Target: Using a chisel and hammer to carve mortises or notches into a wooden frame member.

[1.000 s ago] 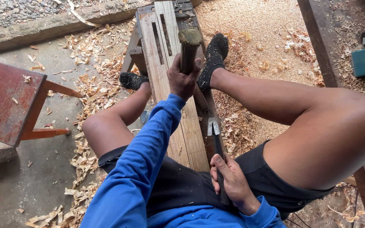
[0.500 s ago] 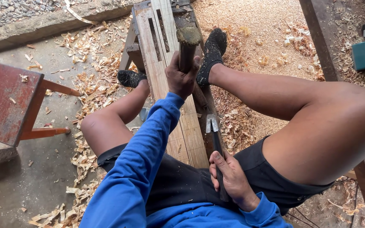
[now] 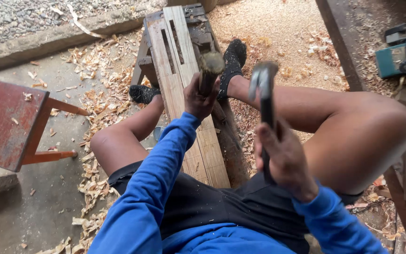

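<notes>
I sit astride a long wooden plank point(image 3: 203, 141) with several slots cut into its far end. My left hand point(image 3: 199, 98) grips a wooden-handled chisel point(image 3: 209, 70), held upright on the plank. Raised in front of me, my right hand point(image 3: 283, 157) grips the dark handle of a hammer point(image 3: 264, 89), whose metal head is blurred and hangs above and to the right of the chisel top. Both arms wear blue sleeves. My feet in black socks rest on either side of the plank.
Wood shavings point(image 3: 95, 94) and sawdust cover the concrete floor. A red wooden stool point(image 3: 10, 127) stands at the left. A concrete kerb point(image 3: 48, 37) runs along the top left. A wooden beam point(image 3: 353, 70) and a teal power tool point(image 3: 400, 51) lie at the right.
My right hand has lifted the hammer from beside my hip up to chest height, near the chisel. My left hand keeps the chisel on the plank.
</notes>
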